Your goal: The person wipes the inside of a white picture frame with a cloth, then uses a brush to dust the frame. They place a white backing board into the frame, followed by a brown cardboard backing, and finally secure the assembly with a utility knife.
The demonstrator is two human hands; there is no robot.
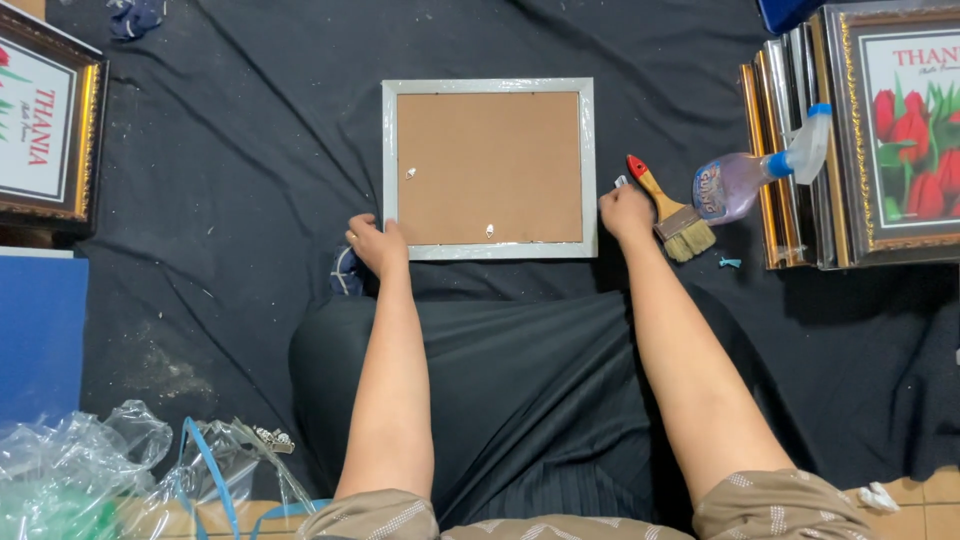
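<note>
A silver-grey picture frame point(489, 86) lies face down on a black cloth point(250, 170), its brown backing board up with small metal hangers on it. My left hand point(377, 244) rests at the frame's near left corner, fingers curled against the edge. My right hand point(627, 211) sits at the frame's right edge near the lower corner, fingers closed, with something small and pale just showing at its top. A paintbrush point(672, 213) with a wooden handle and red tip lies right beside that hand.
A clear spray bottle point(745, 180) with a blue nozzle lies right of the brush. Framed pictures are stacked at the right point(900, 130), another frame stands at the left point(45, 125). Crumpled plastic wrap point(90, 465) and a blue board point(40, 335) lie at lower left.
</note>
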